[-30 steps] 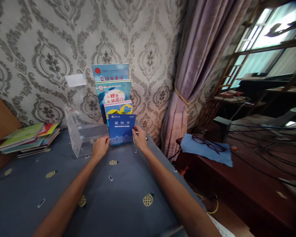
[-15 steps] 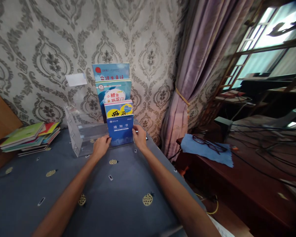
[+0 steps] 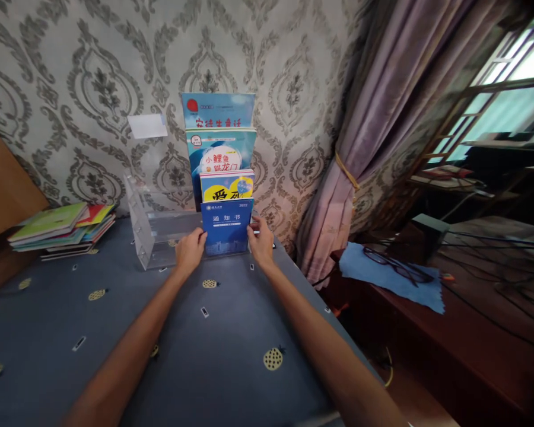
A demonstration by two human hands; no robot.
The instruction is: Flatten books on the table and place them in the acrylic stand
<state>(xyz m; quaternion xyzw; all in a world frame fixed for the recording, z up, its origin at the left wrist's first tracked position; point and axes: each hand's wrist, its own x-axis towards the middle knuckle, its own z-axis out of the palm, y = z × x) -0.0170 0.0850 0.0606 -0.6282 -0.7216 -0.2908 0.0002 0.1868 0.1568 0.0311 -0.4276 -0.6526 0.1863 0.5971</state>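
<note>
A dark blue booklet (image 3: 226, 231) marked 2022 stands upright at the front of a clear tiered rack (image 3: 142, 237). My left hand (image 3: 190, 252) pinches its left edge, and my right hand (image 3: 261, 242) grips its right edge. Behind it, in rising steps, stand a yellow-and-blue book (image 3: 210, 191), a teal picture book (image 3: 244, 142) and a light blue book (image 3: 218, 105) at the top. The booklets cover the right half of the rack. Its left half holds no books, and a white label (image 3: 148, 126) shows at its upper left.
A stack of thin colourful books (image 3: 53, 228) lies to the left on the blue pineapple-print tablecloth (image 3: 160, 379). At the right, glasses (image 3: 396, 264) rest on a blue cloth (image 3: 360, 267) on a dark red desk (image 3: 431, 344) with cables. A tied curtain (image 3: 324, 219) hangs between.
The view has shifted, so the rack and books sit slightly higher and further right in the picture. Both hands stay at the blue booklet's edges, the booklet appearing slightly raised.
</note>
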